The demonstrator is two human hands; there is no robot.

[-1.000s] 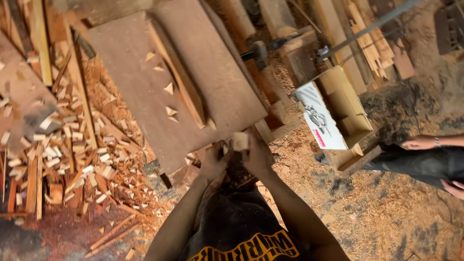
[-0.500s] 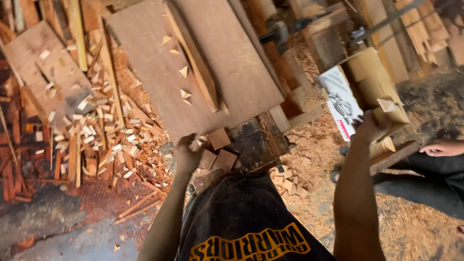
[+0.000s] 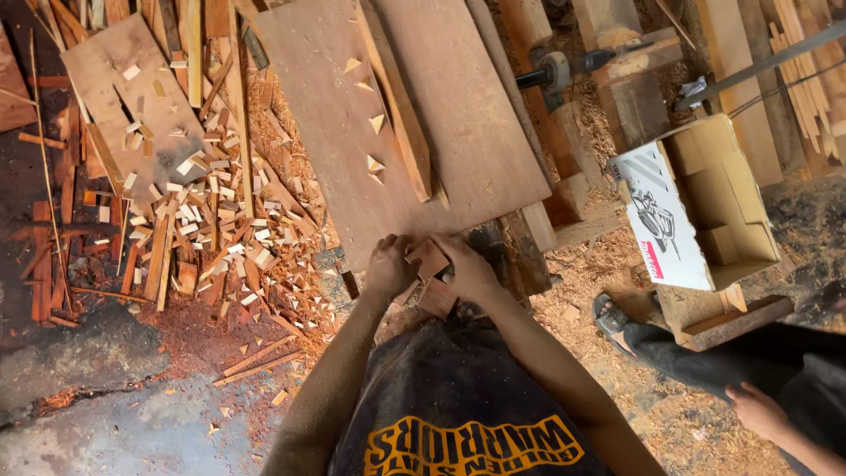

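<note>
While both forearms angle inward from the body, the left hand [image 3: 388, 264] and right hand [image 3: 469, 269] meet at the near edge of the wide board [image 3: 458, 115], fingers curled around a small flat wood block [image 3: 430, 258] held between them. Another small block [image 3: 438, 297] sits just below, above the dark shirt [image 3: 458, 397].

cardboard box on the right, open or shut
Open: the cardboard box has its flaps spread, and its brown inside shows; it looks empty.
</note>
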